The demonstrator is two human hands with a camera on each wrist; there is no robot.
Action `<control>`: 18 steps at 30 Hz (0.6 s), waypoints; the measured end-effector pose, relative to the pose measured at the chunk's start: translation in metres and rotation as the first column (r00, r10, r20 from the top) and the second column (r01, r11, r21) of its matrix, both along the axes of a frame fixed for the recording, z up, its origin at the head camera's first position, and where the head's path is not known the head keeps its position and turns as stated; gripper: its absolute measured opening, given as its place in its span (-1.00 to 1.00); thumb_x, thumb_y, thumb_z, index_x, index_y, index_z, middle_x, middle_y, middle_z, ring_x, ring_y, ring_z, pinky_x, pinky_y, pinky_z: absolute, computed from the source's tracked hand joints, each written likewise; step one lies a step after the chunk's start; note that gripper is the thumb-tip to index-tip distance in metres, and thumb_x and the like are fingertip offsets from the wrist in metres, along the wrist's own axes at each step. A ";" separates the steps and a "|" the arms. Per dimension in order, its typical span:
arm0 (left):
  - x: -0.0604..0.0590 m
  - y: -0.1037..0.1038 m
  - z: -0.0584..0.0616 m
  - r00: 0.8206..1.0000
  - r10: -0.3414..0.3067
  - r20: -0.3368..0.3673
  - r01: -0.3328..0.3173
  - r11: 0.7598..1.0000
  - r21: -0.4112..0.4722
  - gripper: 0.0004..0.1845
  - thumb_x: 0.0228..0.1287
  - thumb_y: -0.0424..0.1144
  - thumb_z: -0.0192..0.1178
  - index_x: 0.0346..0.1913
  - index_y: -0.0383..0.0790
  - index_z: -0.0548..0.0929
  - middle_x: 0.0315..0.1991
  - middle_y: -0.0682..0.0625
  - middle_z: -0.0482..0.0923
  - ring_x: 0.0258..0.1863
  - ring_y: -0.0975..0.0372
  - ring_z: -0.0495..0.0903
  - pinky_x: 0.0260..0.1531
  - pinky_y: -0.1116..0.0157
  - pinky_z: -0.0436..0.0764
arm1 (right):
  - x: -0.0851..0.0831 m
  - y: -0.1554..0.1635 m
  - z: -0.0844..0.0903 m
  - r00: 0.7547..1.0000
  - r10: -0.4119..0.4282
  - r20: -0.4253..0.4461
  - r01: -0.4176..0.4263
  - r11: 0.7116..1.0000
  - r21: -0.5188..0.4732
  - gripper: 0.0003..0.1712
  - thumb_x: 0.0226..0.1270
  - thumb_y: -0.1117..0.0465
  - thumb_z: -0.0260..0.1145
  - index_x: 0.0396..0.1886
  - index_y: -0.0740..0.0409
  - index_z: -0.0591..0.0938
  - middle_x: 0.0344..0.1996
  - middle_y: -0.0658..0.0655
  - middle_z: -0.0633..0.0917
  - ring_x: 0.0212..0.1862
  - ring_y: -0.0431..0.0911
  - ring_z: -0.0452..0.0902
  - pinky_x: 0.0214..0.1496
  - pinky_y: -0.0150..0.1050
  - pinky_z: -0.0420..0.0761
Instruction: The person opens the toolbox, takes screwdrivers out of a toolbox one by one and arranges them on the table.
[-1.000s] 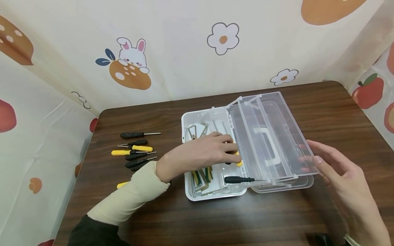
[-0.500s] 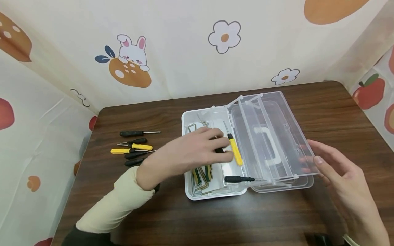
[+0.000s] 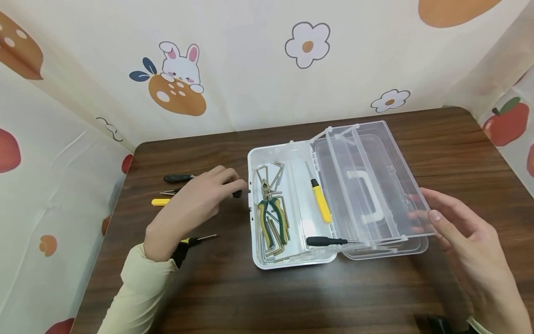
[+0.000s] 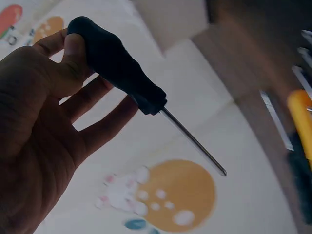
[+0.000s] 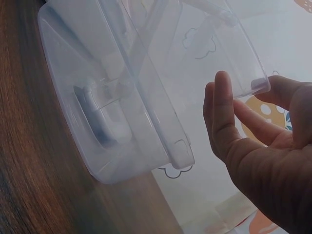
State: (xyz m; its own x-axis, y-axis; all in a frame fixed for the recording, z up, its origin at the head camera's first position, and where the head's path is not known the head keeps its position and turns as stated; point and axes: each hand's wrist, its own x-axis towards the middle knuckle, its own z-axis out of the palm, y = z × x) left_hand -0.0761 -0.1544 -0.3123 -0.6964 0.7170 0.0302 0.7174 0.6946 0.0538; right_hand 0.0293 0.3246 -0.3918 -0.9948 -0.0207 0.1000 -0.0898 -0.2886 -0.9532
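Black screwdriver (image 4: pixel 117 68) — left hand (image 3: pixel 183 211)

Dark wood-grain tabletop (image 3: pixel 292 297), smooth with a faint sheen; clear, glossy plastic for the toolbox lid (image 3: pixel 371 181) and milky white plastic for its base (image 3: pixel 254 162). Matt black plastic handle and thin bright metal shaft on the screwdriver (image 4: pixel 122 73) in the left hand (image 4: pixel 34 131). Glossy yellow plastic on another screwdriver (image 3: pixel 321 204), rubbery green-and-yellow grips on the pliers (image 3: pixel 273 222), dull bare metal on the hex keys (image 3: pixel 275 169), soft printed cloth on the backdrop (image 3: pixel 250 69).
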 end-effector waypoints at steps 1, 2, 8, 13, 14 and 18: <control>0.001 -0.006 -0.004 0.999 0.040 0.023 -0.040 0.999 -0.004 -0.34 0.07 -0.61 0.45 0.19 0.02 0.62 0.04 -0.02 0.60 0.02 0.11 0.57 -0.16 0.20 0.73 | 0.000 0.000 0.000 1.000 -0.001 -0.004 0.001 1.000 -0.003 -0.42 0.54 0.65 -0.09 0.51 0.50 0.29 0.26 0.20 0.68 0.06 -0.05 0.77 0.05 -0.31 0.75; 0.001 -0.013 -0.008 0.996 0.078 0.043 -0.077 0.997 -0.011 -0.34 0.08 -0.62 0.44 0.20 0.02 0.62 0.07 -0.04 0.61 0.04 0.09 0.58 -0.16 0.17 0.74 | 0.000 0.000 -0.001 1.000 -0.001 -0.007 0.001 1.000 -0.004 -0.42 0.54 0.65 -0.09 0.51 0.50 0.29 0.25 0.20 0.68 0.06 -0.05 0.77 0.04 -0.31 0.75; 0.002 -0.045 -0.034 0.973 0.202 0.108 -0.196 0.979 -0.058 -0.38 0.16 -0.71 0.23 0.23 -0.13 0.60 0.17 -0.17 0.60 0.12 -0.02 0.59 -0.37 0.18 0.63 | 0.000 0.000 -0.002 1.000 -0.001 -0.024 0.000 1.000 -0.029 -0.42 0.53 0.66 -0.11 0.51 0.52 0.29 0.26 0.23 0.68 0.05 -0.03 0.77 0.03 -0.30 0.75; 0.002 -0.058 -0.050 0.954 0.256 0.154 -0.243 0.965 -0.097 -0.37 0.13 -0.70 0.27 0.25 -0.15 0.57 0.14 -0.18 0.59 0.08 -0.04 0.59 -0.30 0.11 0.64 | 0.000 0.000 -0.002 0.999 0.008 -0.037 -0.010 0.999 -0.042 -0.42 0.53 0.67 -0.13 0.51 0.53 0.27 0.28 0.26 0.67 0.06 -0.02 0.77 0.01 -0.28 0.76; 0.002 -0.060 -0.052 0.951 0.265 0.160 -0.251 0.963 -0.102 -0.36 0.12 -0.69 0.30 0.25 -0.15 0.57 0.15 -0.18 0.59 0.10 -0.05 0.58 -0.26 0.08 0.66 | 0.000 0.000 -0.002 0.999 0.009 -0.035 -0.010 0.999 -0.042 -0.42 0.53 0.67 -0.13 0.51 0.53 0.27 0.28 0.26 0.67 0.06 -0.02 0.77 0.01 -0.28 0.76; 0.002 -0.062 -0.060 0.948 0.281 0.148 -0.268 0.958 -0.105 -0.37 0.09 -0.67 0.37 0.22 -0.16 0.56 0.16 -0.19 0.59 0.13 -0.08 0.57 -0.14 -0.01 0.68 | 0.000 0.000 -0.003 1.000 0.008 -0.028 -0.009 0.999 -0.047 -0.42 0.53 0.67 -0.13 0.51 0.53 0.28 0.27 0.27 0.67 0.06 -0.02 0.77 0.00 -0.27 0.76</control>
State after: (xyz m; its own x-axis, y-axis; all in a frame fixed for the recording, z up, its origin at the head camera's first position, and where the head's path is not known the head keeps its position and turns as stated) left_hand -0.0739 -0.2164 -0.3722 -0.8573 0.4928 -0.1488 0.4852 0.8702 0.0863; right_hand 0.0298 0.3245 -0.3946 -0.9913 -0.0239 0.1291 -0.1138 -0.3339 -0.9357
